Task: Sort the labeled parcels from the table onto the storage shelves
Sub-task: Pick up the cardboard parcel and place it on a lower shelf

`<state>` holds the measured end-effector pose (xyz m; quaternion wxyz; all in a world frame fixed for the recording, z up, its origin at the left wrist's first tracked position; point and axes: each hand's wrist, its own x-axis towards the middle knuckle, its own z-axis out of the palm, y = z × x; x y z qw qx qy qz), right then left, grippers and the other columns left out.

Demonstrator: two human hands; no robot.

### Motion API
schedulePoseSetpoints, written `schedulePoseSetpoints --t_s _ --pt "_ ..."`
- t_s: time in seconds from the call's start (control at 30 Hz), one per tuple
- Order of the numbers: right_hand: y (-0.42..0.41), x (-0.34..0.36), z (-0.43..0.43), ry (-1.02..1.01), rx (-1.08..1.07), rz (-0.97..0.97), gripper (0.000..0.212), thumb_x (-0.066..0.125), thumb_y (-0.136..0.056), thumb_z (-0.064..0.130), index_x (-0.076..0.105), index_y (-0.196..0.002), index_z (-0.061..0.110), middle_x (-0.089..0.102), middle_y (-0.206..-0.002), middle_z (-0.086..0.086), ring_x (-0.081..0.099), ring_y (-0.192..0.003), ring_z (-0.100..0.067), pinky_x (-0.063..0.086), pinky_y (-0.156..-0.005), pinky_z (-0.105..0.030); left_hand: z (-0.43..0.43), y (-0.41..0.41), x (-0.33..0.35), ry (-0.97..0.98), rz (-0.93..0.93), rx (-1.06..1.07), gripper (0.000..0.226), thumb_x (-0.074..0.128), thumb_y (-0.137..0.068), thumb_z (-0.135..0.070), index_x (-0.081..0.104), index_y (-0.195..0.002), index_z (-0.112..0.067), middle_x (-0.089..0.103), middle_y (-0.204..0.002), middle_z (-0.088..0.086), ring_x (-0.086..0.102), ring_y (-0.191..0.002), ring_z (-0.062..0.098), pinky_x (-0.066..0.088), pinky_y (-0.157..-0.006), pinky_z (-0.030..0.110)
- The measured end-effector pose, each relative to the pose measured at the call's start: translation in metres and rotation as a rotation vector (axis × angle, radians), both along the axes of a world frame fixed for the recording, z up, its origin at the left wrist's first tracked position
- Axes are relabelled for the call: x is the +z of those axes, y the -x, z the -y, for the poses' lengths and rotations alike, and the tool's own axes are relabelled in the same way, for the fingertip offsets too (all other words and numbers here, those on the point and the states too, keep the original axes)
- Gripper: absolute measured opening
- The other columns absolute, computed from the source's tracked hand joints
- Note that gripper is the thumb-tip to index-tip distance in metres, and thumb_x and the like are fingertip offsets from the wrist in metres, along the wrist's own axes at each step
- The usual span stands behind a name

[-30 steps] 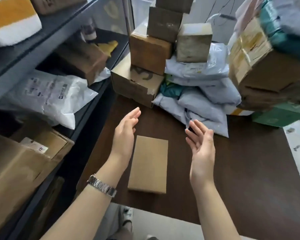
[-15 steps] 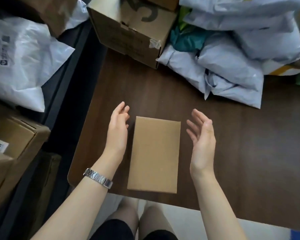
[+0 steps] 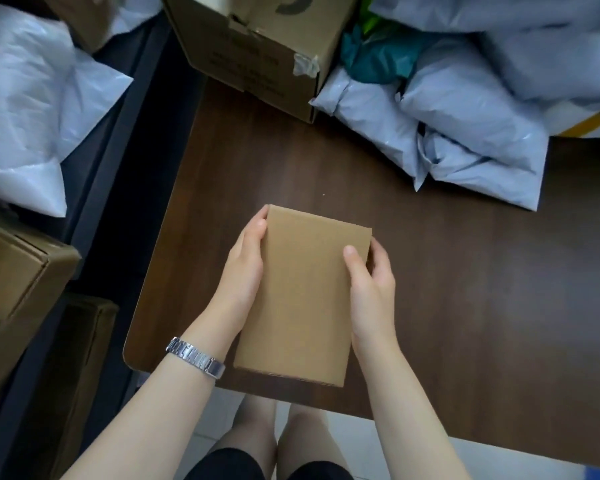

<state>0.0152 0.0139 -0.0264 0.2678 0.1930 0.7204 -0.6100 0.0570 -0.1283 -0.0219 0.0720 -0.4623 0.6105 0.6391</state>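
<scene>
Head view: both hands' fingers clamp a flat brown parcel [image 3: 303, 296] on the dark wooden bench [image 3: 465, 289], left hand [image 3: 245, 271] and right hand [image 3: 371, 289] at its long sides. Beyond the fingers lie grey mailer bags [image 3: 465, 133]; shelves [image 3: 94, 188] stand left.

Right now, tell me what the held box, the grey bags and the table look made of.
Box: plain cardboard, matte tan, unprinted. Grey bags: thin plastic mailers, creased with a soft sheen. Table: dark wood-grain top, probably laminate; faint gloss.
</scene>
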Motion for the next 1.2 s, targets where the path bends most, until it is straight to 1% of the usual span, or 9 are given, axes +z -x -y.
schedulePoseSetpoints --t_s 0.13,0.27,0.37,0.6,0.77,0.93,1.0,1.1,1.2 --pt "0.021 0.05 0.002 0.053 -0.003 -0.147 0.045 0.059 -0.098 0.031 0.053 -0.141 0.021 0.067 -0.13 0.005 0.066 -0.117 -0.012 0.051 -0.107 -0.042 0.004 0.021 0.057 0.107 -0.182 -0.069 0.049 0.028 -0.1 -0.057 0.042 -0.147 -0.049 0.053 -0.146 -0.008 0.054 -0.127 0.013 0.041 -0.11 0.046" --pt "0.041 0.13 -0.001 0.126 -0.012 -0.433 0.043 0.06 -0.098 0.03 0.055 -0.139 0.018 0.067 -0.131 0.002 0.064 -0.12 -0.012 0.052 -0.107 -0.039 0.005 0.037 0.136 0.18 -0.495 -0.083 0.048 0.031 -0.104 -0.047 0.042 -0.151 -0.038 0.055 -0.147 -0.009 0.056 -0.127 0.004 0.048 -0.1 0.021" --pt "0.046 0.182 -0.004 0.2 -0.005 -0.596 0.038 0.059 -0.099 0.027 0.057 -0.135 0.017 0.069 -0.122 0.005 0.067 -0.113 -0.008 0.054 -0.099 -0.03 0.005 0.041 0.186 0.182 -0.669 -0.077 0.052 0.033 -0.097 -0.05 0.047 -0.146 -0.039 0.057 -0.145 -0.006 0.057 -0.129 0.008 0.048 -0.106 0.034" --pt "0.036 0.214 -0.011 0.284 0.06 -0.661 0.041 0.061 -0.098 0.023 0.056 -0.139 0.021 0.072 -0.121 0.007 0.068 -0.111 -0.004 0.054 -0.092 -0.022 -0.002 0.038 0.223 -0.066 -0.447 0.058 0.071 0.024 -0.092 -0.07 0.071 -0.121 -0.025 0.077 -0.112 0.01 0.072 -0.103 0.027 0.054 -0.088 0.042" --pt "0.021 0.198 -0.019 0.382 -0.04 -0.532 0.049 0.06 -0.086 0.06 0.062 -0.127 0.032 0.069 -0.128 -0.005 0.066 -0.117 -0.019 0.054 -0.097 -0.041 0.002 0.03 0.211 -0.183 -0.41 0.0 0.065 0.029 -0.096 -0.062 0.077 -0.068 -0.027 0.076 -0.07 0.003 0.07 -0.059 0.013 0.05 -0.066 0.029" --pt "0.015 0.186 -0.028 0.531 -0.125 -0.058 0.049 0.043 -0.098 0.055 0.077 -0.104 0.021 0.08 -0.098 -0.01 0.076 -0.086 -0.02 0.053 -0.072 -0.033 0.002 0.027 0.2 -0.187 -0.355 -0.044 0.048 0.041 -0.094 -0.056 0.071 -0.081 -0.022 0.073 -0.074 0.0 0.067 -0.072 0.017 0.05 -0.069 0.031" --pt "0.015 0.181 -0.03 0.553 -0.059 0.07 0.05 0.041 -0.096 0.06 0.08 -0.099 0.027 0.08 -0.094 0.0 0.075 -0.077 -0.014 0.051 -0.072 -0.034 0.002 0.028 0.199 -0.132 -0.343 -0.027 0.046 0.047 -0.086 -0.058 0.074 -0.094 -0.022 0.076 -0.098 0.003 0.069 -0.094 0.023 0.054 -0.087 0.039" --pt "0.015 0.18 -0.033 0.608 0.04 0.187 0.064 0.033 -0.093 0.071 0.074 -0.12 0.03 0.078 -0.118 -0.003 0.073 -0.105 -0.02 0.051 -0.095 -0.042 0.005 0.027 0.199 -0.043 -0.377 0.029 0.049 0.046 -0.084 -0.054 0.073 -0.105 -0.019 0.073 -0.112 0.009 0.067 -0.108 0.029 0.048 -0.103 0.05" --pt "0.016 0.182 -0.039 0.617 0.153 0.166 0.068 0.029 -0.09 0.074 0.073 -0.122 0.035 0.075 -0.126 -0.003 0.071 -0.115 -0.021 0.048 -0.101 -0.045 0.006 0.024 0.196 0.06 -0.43 0.046 0.036 0.044 -0.094 -0.049 0.066 -0.08 -0.024 0.068 -0.092 0.003 0.062 -0.092 0.024 0.048 -0.089 0.045"
